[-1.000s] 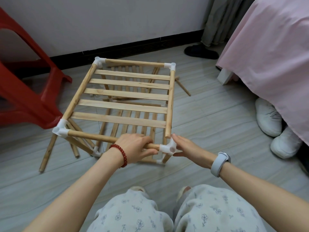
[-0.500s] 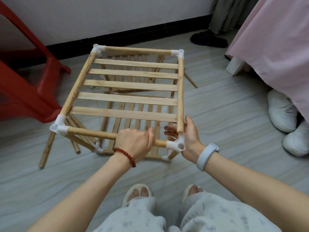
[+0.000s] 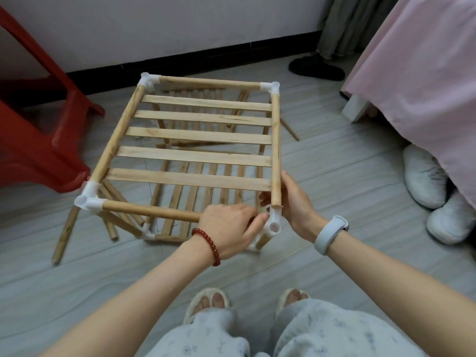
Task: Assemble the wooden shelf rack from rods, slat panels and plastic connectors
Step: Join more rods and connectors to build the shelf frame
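So the left hand [image 3: 229, 229] with the red bead bracelet is wrapped over the near end of the front round wooden rod [image 3: 152, 212], fingertips right up against the white plastic corner connector [image 3: 273, 222]. The right hand [image 3: 292, 202], the one with the pale grey wristband, is curled round the bottom of the right-side wooden rod [image 3: 275, 150], just above where it goes into that same connector.

Both rods belong to the top frame of the light wooden shelf rack [image 3: 195, 140], which stands on the grey plank floor [image 3: 334, 176] in front of the person's slippered feet. The top holds five flat wooden slats [image 3: 193, 157] running across, with white connectors on all four corners. A lower slat panel [image 3: 190, 197] shows through underneath. A few loose wooden rods [image 3: 64, 233] lie on the floor at the left.

Further out: a red plastic stool [image 3: 38, 140] on the left, a pink bedsheet [image 3: 425, 86] on the right, white shoes [image 3: 425, 176] beneath it, and a dark slipper [image 3: 316, 69] near the wall
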### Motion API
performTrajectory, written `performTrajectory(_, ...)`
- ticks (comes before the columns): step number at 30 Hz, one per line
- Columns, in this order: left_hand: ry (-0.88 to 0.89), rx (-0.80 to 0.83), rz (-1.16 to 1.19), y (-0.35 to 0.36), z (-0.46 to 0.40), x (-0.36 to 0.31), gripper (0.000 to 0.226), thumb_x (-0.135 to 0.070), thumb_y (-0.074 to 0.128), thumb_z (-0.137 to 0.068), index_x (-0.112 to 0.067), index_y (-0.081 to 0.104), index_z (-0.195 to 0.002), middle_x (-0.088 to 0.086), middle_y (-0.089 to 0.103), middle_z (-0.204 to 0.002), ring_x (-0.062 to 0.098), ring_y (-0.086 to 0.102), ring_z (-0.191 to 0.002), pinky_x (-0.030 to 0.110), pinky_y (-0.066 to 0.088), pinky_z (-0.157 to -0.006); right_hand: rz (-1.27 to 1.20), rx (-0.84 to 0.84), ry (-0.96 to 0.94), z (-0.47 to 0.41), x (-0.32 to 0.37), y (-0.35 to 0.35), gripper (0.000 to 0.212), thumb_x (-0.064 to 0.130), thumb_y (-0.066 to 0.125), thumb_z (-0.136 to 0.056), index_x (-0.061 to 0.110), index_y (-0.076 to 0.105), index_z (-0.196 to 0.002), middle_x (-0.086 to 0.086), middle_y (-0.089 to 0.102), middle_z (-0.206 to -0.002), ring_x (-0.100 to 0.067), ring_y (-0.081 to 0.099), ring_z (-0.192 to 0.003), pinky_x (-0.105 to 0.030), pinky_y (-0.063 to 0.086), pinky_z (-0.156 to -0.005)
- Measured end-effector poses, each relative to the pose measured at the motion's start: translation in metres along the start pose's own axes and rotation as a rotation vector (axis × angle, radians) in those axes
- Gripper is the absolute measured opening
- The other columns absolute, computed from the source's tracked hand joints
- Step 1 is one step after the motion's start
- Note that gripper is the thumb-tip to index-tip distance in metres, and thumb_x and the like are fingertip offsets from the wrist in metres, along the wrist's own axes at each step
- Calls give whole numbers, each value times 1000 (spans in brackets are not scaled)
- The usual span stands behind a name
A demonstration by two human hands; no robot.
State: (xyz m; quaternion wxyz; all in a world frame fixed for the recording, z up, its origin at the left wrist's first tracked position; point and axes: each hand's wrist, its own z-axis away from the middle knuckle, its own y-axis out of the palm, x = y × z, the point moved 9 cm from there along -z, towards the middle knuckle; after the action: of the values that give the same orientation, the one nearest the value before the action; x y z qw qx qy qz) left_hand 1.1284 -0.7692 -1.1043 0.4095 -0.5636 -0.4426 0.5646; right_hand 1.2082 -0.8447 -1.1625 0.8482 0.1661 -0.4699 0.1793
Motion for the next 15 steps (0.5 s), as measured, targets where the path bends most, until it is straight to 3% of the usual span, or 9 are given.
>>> performTrajectory(2, 19, 90, 17, 11, -8, -12, 53, -60, 19, -92, -22, 51, -75, -7, 57, -75, 15, 55, -69, 29, 36, -57, 138, 76, -24, -1, 14, -5, 34, 42, 42, -96, 15, 58, -84, -1, 61, -71, -17, 57, -74, -30, 44, -70)
performTrajectory(6, -121, 214, -4, 24, -18, -14, 52, -68, 32, -85, -21, 41, -64, -7, 47, -58, 17, 51, -61, 28, 37, -55, 416, 164, -53, -2, 28, -1, 10, 24, 52, -95, 16, 56, -90, 1, 58, -79, -16, 55, -79, -40, 45, -81)
performTrajectory(9, -162, 162, -14, 22, -18, -14, 42, -59, 40, -85, -18, 44, -76, -6, 48, -60, 20, 52, -63, 29, 33, -54, 451, 175, -53, 0, 32, 5, 12, 22, 46, -98, 12, 50, -99, -6, 54, -86, -18, 54, -75, -41, 49, -82)
performTrajectory(15, -167, 135, -30, 19, -8, -11, 37, -55, 42, -85, -18, 48, -86, -4, 58, -69, 20, 56, -65, 28, 31, -53, 432, 197, -42, -1, 24, 10, 21, 23, 42, -99, 5, 46, -110, -5, 50, -85, -12, 50, -68, -29, 48, -68)
